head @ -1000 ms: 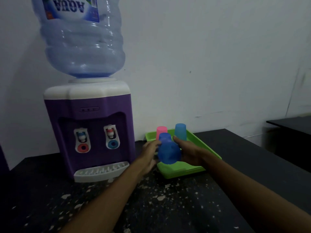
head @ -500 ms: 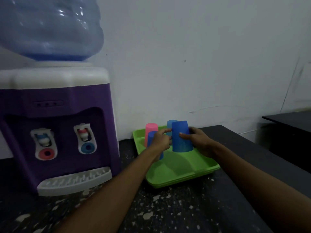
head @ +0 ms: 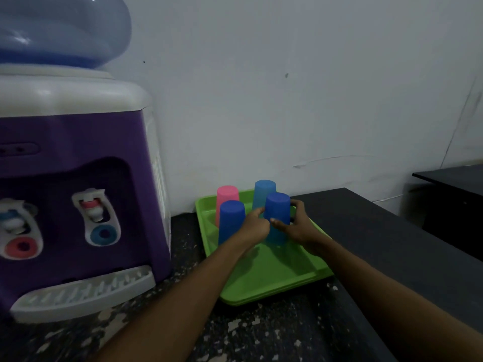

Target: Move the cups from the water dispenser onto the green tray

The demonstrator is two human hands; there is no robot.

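The green tray point(head: 274, 280) lies on the dark counter, right of the purple water dispenser point(head: 78, 194). Four cups stand upside down on it: a pink cup point(head: 227, 195) and a light blue cup point(head: 262, 190) at the back, two dark blue cups in front. My left hand point(head: 254, 227) is curled against the right side of the left dark blue cup point(head: 231, 219), which stands on the tray. My right hand point(head: 296, 227) grips the right dark blue cup point(head: 278, 207), thumb in front and fingers behind. That cup's rim is at tray level.
The dispenser's white drip tray point(head: 81, 291) holds no cup, and the big water bottle point(head: 60, 30) sits on top. A white wall runs close behind the green tray. Another dark table point(head: 452, 178) stands at the far right.
The view has moved closer. Both hands have lowered the two dark blue cups toward the tray floor, and the left one now shows fully, standing beside the pink cup.
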